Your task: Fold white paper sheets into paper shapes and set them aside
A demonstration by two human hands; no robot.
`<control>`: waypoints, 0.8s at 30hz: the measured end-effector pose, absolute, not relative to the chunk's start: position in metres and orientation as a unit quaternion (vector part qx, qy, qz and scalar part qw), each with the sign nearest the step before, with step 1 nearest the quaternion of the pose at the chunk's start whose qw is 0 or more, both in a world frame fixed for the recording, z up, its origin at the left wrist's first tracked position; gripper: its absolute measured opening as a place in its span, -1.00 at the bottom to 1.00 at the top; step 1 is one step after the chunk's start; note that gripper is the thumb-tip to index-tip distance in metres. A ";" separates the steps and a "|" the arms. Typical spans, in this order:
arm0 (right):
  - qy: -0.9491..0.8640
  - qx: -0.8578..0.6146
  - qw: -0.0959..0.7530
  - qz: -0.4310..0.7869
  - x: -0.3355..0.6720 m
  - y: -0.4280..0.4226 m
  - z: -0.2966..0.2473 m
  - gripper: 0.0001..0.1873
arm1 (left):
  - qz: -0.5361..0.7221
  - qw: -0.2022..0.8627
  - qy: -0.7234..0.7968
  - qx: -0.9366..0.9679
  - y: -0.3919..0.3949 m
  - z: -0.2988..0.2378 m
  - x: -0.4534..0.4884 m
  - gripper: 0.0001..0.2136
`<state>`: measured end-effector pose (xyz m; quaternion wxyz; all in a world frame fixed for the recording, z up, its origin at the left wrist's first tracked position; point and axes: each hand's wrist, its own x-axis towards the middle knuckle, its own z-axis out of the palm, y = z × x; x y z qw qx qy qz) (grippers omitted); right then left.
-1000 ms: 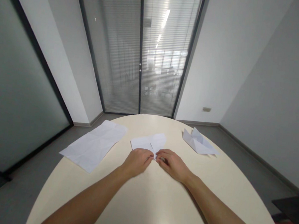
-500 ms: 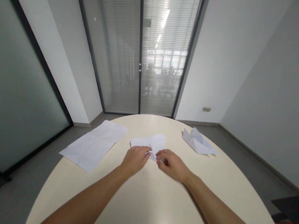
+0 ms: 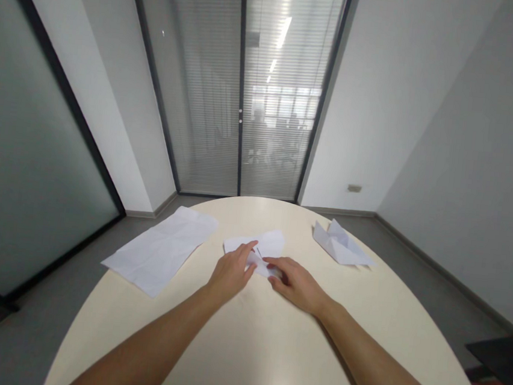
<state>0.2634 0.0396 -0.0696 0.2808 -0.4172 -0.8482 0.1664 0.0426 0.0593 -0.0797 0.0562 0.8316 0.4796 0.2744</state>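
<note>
A folded white sheet of paper lies near the middle of the table, its near part bent into a small raised fold between my hands. My left hand rests at the left of the sheet, fingers stretched forward and apart from the thumb, which is by the fold. From the right, my right hand curls round the near right part of the fold, thumb in front and fingers behind. My fingers hide part of that fold.
To the left, a large creased sheet of paper lies flat on the round cream table. A paper folded with raised points sits near the right edge. A dark and red chair stands at the lower right.
My left fingers have lifted and spread away from the thumb. My right fingers have stretched a little leftward over the fold. The other papers have not moved.
</note>
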 end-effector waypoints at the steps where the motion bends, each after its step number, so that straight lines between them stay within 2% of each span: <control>1: -0.847 -0.418 0.282 0.167 0.263 0.039 -0.069 -0.52 | 0.274 0.056 0.480 0.831 0.060 -0.080 0.043 -0.49; 4: -0.850 -0.414 0.282 0.164 0.263 0.040 -0.070 -0.54 | 0.271 0.049 0.481 0.832 0.061 -0.082 0.042 -0.49; 13: -0.859 -0.394 0.289 0.155 0.262 0.041 -0.072 -0.75 | 0.295 0.004 0.477 0.828 0.066 -0.091 0.040 -0.44; 20: -0.865 -0.391 0.282 0.141 0.262 0.042 -0.074 -0.73 | 0.282 -0.032 0.489 0.825 0.062 -0.084 0.041 -0.74; 24: -0.865 -0.390 0.284 0.139 0.262 0.042 -0.074 -0.72 | 0.268 -0.028 0.491 0.828 0.062 -0.083 0.040 -0.81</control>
